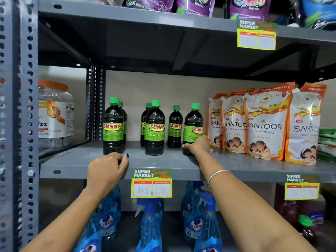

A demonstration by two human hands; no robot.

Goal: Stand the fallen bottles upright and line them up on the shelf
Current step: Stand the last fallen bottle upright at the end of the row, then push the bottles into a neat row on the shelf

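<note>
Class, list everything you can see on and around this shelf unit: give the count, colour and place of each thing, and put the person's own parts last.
Sunny bottles: six, dark with green caps, all upright, middle shelf.
Santoor pouches: four, white and orange, middle shelf right.
Jar: one, clear with orange lid, neighbouring shelf left.
Purple pouches: several, top shelf.
Spray bottles: several, blue, bottom shelf.
Price tags: three, yellow and green, shelf edges.
Green packs: stacked, far right.
Left hand: by the leftmost front bottle's base.
Right hand: on the rightmost bottle's base; bracelet on wrist.
</note>
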